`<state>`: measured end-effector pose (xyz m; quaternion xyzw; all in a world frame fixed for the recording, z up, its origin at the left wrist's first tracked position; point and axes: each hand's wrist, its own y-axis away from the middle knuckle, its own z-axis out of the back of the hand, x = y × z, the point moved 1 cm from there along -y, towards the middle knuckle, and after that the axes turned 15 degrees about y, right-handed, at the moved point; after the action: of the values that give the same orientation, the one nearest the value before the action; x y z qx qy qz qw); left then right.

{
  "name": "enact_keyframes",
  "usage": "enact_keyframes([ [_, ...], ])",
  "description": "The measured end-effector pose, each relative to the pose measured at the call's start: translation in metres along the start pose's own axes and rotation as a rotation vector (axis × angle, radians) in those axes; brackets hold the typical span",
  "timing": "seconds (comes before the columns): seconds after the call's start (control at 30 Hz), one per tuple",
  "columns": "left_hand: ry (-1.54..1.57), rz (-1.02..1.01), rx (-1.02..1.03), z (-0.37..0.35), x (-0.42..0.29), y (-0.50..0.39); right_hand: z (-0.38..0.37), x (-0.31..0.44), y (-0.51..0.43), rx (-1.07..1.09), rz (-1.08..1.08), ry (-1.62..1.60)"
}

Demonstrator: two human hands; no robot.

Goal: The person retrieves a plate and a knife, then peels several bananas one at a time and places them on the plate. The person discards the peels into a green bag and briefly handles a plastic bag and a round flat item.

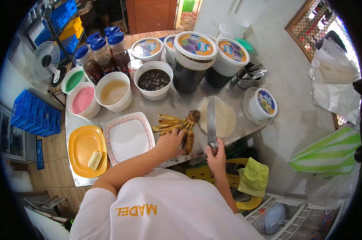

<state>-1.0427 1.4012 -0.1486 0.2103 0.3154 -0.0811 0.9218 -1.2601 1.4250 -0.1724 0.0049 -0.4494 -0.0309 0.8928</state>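
Observation:
My left hand rests over a bunch of ripe bananas, its fingers curled on the nearer fruit. The bunch has browned skins and a dark stem end, and lies on the metal tabletop. In my right hand is the handle of a broad-bladed knife, pointing away from me. Its blade lies across, or just above, a round off-white disc; whether that is a board or a stack of wrappers I cannot tell. Pale peeled banana pieces sit on an orange plate at the left.
Beside the orange plate is a white square plate with a patterned rim. Behind stand tubs of pink, tan and dark liquid, tall lidded containers, blue-lidded pitchers and a utensil holder. A lidded tub stands right.

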Motion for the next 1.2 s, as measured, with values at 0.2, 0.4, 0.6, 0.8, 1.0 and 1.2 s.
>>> enact_keyframes([
  [0.2,-0.568,-0.717,-0.098,0.001,0.006,-0.012,-0.001,-0.012,0.02,0.013,-0.151,0.028],
  [0.4,-0.72,-0.575,0.316,-0.03,0.001,-0.082,-0.003,-0.014,0.022,-0.066,-0.065,-0.042],
  [0.6,-0.352,-0.74,-0.085,0.0,0.001,-0.075,0.003,0.025,0.033,-0.067,0.166,0.111],
  [0.8,0.159,-0.675,-0.16,0.007,-0.011,-0.061,-0.003,0.037,0.028,-0.144,0.298,0.226],
  [1.0,0.367,-0.669,-0.251,0.001,-0.013,-0.048,-0.004,0.038,0.019,-0.005,0.293,0.215],
  [1.2,0.344,-0.647,-0.281,-0.001,-0.013,-0.046,-0.006,0.047,0.017,0.002,0.264,0.193],
])
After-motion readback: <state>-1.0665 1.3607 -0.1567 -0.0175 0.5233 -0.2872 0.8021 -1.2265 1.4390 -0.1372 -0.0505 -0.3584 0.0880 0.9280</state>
